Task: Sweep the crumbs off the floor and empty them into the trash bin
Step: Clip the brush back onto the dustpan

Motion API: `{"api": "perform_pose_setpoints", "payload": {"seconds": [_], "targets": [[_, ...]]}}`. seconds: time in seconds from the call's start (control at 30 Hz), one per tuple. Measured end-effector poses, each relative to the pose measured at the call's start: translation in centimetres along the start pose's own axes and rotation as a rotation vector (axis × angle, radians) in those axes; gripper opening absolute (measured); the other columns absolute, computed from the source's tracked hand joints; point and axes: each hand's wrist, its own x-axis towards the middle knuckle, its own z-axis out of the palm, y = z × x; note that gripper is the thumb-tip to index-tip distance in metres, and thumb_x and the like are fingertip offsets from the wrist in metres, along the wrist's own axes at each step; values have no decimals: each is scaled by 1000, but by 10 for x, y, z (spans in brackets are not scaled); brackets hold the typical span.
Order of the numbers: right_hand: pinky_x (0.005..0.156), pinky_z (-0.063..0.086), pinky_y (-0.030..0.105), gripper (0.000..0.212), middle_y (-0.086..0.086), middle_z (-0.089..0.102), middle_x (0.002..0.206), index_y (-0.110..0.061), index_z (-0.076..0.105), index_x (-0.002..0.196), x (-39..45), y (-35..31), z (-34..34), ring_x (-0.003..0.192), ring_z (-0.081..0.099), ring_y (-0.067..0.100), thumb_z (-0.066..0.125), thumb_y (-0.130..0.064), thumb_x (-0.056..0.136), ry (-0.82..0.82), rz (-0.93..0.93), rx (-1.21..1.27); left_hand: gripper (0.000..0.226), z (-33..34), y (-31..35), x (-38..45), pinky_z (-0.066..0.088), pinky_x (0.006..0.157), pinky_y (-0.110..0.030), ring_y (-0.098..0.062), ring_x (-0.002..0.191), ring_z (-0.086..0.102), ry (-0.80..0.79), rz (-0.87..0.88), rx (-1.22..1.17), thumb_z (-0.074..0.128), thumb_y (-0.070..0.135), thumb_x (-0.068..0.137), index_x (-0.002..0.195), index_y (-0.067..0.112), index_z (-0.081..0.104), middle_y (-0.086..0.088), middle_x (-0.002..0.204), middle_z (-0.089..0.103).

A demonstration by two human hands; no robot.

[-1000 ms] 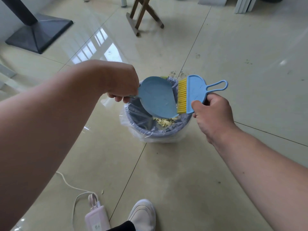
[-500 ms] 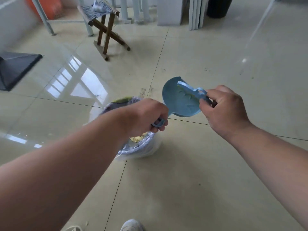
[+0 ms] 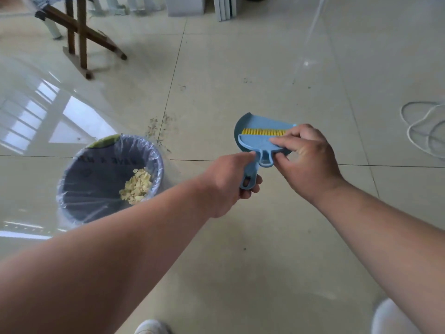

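The left hand (image 3: 231,182) grips the handle of one light-blue plastic dustpan (image 3: 250,126); the right hand (image 3: 305,160) pinches one small blue brush with yellow bristles (image 3: 260,141) down into it. Left of both hands, one plastic-lined grey trash bin (image 3: 72,179) holds the pale yellow crumbs (image 3: 137,185). Emptying looks done; next, I'd guess, setting the nested pair down.

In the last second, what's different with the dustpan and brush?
The dustpan came away from the trash bin, to its right, and levelled. The right hand laid the brush into it. The left hand still grips the pan's handle; the yellow crumbs remain in the bin.
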Motion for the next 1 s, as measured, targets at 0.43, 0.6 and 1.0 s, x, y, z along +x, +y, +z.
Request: {"api": "perform_pose_setpoints", "payload": {"seconds": [0.43, 0.6, 1.0], "targets": [[89, 50, 45, 31, 5, 58, 102, -14, 79, 108, -35, 47, -1, 103, 49, 32, 69, -28, 83, -18, 86, -172, 32, 50, -32, 27, 45, 66, -35, -25, 75, 60, -76, -10, 78, 54, 19, 77, 99, 1, 68, -17, 93, 68], [91, 51, 47, 29, 3, 60, 106, -16, 80, 110, -44, 59, -1, 106, 50, 31, 70, -27, 85, -38, 121, -146, 25, 56, -43, 35, 46, 69, -35, -26, 80, 59, -65, 4, 162, 44, -1, 100, 104, 0, 69, -17, 96, 67], [94, 50, 46, 26, 0, 61, 108, -19, 81, 110, -63, 73, 16, 107, 51, 26, 69, -23, 87, -112, 169, -104, 39, 51, -73, 51, 49, 75, -34, -24, 86, 63, -102, -21, 203, 44, -16, 94, 114, 6, 68, -13, 100, 66]]}}
